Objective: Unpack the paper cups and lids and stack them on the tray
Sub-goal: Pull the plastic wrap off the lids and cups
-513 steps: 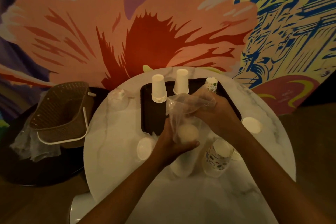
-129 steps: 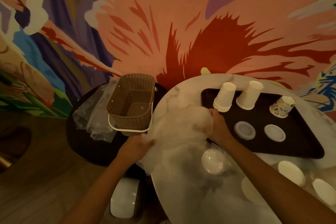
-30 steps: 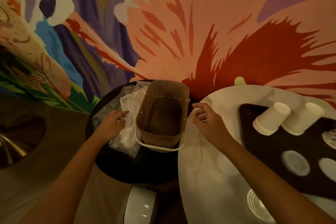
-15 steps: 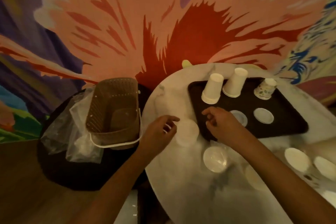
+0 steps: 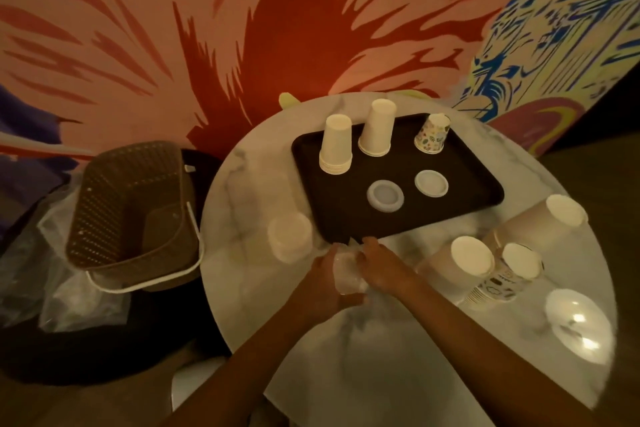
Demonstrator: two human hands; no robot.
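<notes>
Gripping one clear wrapped packet (image 5: 347, 274) between them, left hand (image 5: 323, 282) and right hand (image 5: 382, 265) are both curled shut.

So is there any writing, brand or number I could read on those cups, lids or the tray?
None can be read.
Patterned cup on the tray: leaf-like prints, no words.
Patterned cup stack lying on the table: dark marks, too blurred to read.
Plain cups, lids, basket: no text visible.
</notes>
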